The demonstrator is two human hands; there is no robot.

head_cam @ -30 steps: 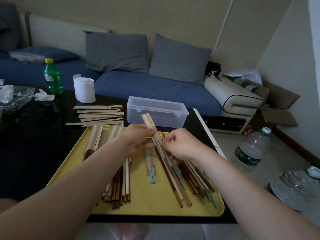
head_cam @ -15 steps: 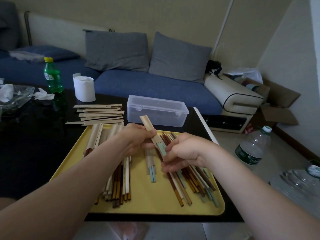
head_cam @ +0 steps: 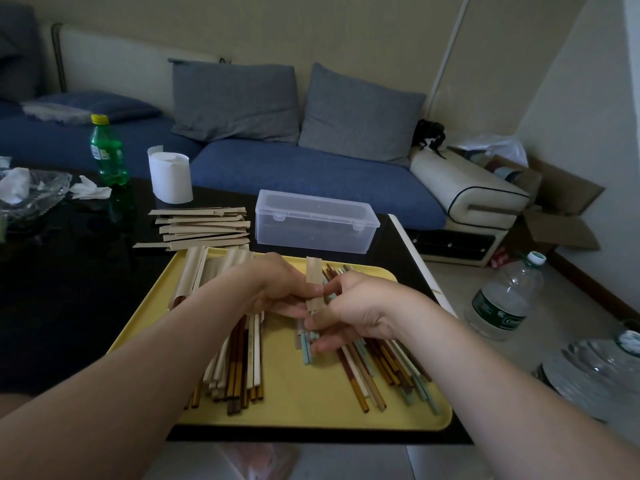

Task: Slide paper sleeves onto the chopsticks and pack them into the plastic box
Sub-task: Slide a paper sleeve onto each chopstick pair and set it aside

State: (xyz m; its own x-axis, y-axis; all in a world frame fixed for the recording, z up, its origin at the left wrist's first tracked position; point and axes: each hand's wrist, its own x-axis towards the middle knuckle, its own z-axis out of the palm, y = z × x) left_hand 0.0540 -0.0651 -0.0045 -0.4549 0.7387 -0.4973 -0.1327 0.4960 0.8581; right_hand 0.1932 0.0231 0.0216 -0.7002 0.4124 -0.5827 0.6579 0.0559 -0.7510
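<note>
Over the yellow tray, my left hand pinches a brown paper sleeve that stands nearly upright. My right hand grips the pale blue chopsticks that stick out of the sleeve's lower end. Sleeved chopsticks lie heaped on the tray's left half, bare chopsticks on its right half. One more sleeved blue pair lies between the heaps. A stack of empty sleeves sits behind the tray. The clear plastic box stands beyond the tray with its lid down.
The tray sits on a black table. A toilet-paper roll, a green bottle and crumpled tissues stand at the back left. Water bottles stand on the floor at the right, off the table's edge. A blue sofa runs behind.
The sleeve has swung from a leftward tilt to nearly upright and come lower over the chopsticks. My right hand has slid back down along the chopsticks, towards me.
</note>
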